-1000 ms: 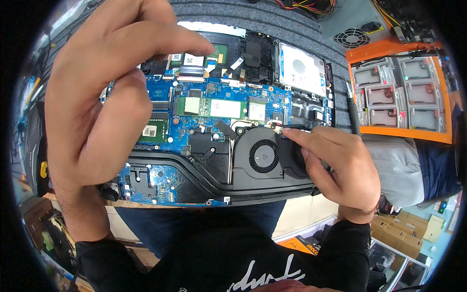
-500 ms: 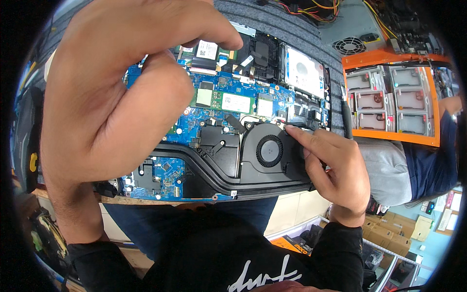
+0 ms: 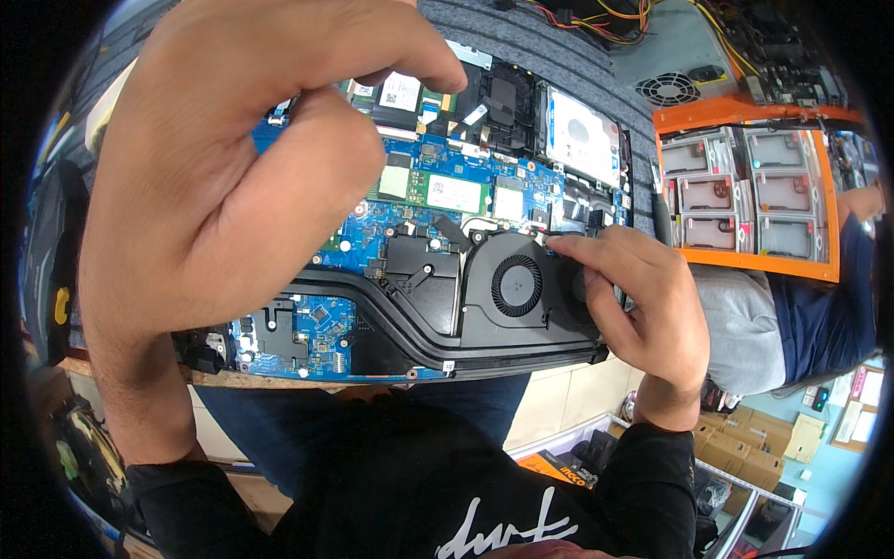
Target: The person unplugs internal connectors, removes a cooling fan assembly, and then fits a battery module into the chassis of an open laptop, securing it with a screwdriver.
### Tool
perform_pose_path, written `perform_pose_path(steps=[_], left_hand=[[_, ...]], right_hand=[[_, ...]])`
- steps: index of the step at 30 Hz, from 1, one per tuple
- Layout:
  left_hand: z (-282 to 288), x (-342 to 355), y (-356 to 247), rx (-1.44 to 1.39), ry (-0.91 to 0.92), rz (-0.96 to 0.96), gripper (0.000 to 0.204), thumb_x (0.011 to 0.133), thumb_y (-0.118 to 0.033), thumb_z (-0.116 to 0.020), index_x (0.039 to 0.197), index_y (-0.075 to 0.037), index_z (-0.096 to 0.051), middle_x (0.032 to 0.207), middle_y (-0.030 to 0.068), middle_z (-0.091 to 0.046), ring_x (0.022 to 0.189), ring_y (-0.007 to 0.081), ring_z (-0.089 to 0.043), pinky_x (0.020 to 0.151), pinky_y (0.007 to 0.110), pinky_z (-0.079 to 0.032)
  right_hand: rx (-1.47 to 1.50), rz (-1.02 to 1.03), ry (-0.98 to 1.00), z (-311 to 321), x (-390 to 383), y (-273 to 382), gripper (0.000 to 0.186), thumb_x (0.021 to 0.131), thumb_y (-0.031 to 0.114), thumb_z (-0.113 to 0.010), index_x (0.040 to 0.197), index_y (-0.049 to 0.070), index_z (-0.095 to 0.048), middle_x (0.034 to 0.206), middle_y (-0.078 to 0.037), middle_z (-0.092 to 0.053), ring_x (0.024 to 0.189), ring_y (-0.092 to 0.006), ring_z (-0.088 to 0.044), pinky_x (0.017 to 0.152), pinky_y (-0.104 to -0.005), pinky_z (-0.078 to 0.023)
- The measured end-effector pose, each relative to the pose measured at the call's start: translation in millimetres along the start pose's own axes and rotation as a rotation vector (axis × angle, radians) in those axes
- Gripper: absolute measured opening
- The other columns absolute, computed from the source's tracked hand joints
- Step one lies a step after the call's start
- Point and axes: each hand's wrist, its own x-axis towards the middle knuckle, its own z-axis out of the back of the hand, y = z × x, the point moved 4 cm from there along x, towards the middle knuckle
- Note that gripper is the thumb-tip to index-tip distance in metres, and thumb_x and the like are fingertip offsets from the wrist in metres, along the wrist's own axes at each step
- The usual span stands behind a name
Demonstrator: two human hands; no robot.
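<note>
1. Evidently, the right hand's (image 3: 652, 298) index finger and thumb were apart, a flat black fan (image 3: 517, 286) just left of them.
2. The left hand's (image 3: 223, 158) stood apart, above a blue circuit board (image 3: 382, 221).

Bright, whitish light spreads broadly over the work before me. The hard drive (image 3: 585, 140) and a metal strip (image 3: 470, 55) shine nearly white, whereas the black shirt (image 3: 372, 466) sinks into deep shade. The left hand (image 3: 219, 177), large and close to the lens, carries soft shadow in its inner folds. Toward the circular rim, straight edges bow, detail softens, and the corners turn black.
</note>
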Motion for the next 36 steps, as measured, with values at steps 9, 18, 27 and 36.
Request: perform_pose_path(steps=[9, 18, 27, 36], left_hand=[[1, -2, -2, 0.002, -0.010, -0.004, 0.038, 0.087, -0.026, -0.064, 0.113, 0.000, -0.074, 0.103, 0.0101, -0.053, 0.095, 0.0235, -0.055, 0.084, 0.037, -0.040], [0, -1, -3, -0.006, -0.012, -0.016, 0.038, 0.084, -0.026, -0.068, 0.112, -0.002, -0.073, 0.104, 0.0101, -0.053, 0.096, 0.0245, -0.056, 0.086, 0.038, -0.041], [-1, -2, -2, -0.015, -0.005, -0.013, 0.038, 0.081, -0.027, -0.073, 0.110, -0.003, -0.073, 0.105, 0.0101, -0.053, 0.098, 0.0255, -0.056, 0.088, 0.039, -0.041], [-3, -6, -5, -0.043, 0.026, -0.016, 0.039, 0.077, -0.027, -0.077, 0.109, -0.004, -0.072, 0.106, 0.0101, -0.054, 0.100, 0.0265, -0.057, 0.089, 0.040, -0.041]], right_hand=[[0.079, -0.023, 0.020, 0, -2, -1, 0.036, 0.088, -0.006, -0.063, 0.121, 0.000, -0.075, 0.085, -0.017, -0.064, 0.077, -0.0377, -0.066, 0.070, -0.0448, -0.053], [0.144, -0.076, -0.025, -2, -1, -2, 0.035, 0.089, -0.009, -0.060, 0.120, -0.003, -0.074, 0.093, -0.021, -0.070, 0.081, -0.0377, -0.070, 0.075, -0.0422, -0.056], [0.170, -0.131, -0.077, -4, -2, -1, 0.021, 0.095, -0.007, -0.064, 0.113, -0.003, -0.075, 0.088, -0.018, -0.070, 0.076, -0.0323, -0.069, 0.071, -0.0376, -0.054], [0.123, -0.048, -0.147, -13, -3, -2, 0.022, 0.094, -0.007, -0.067, 0.112, -0.001, -0.076, 0.082, -0.016, -0.065, 0.073, -0.0308, -0.066, 0.068, -0.0392, -0.052]])
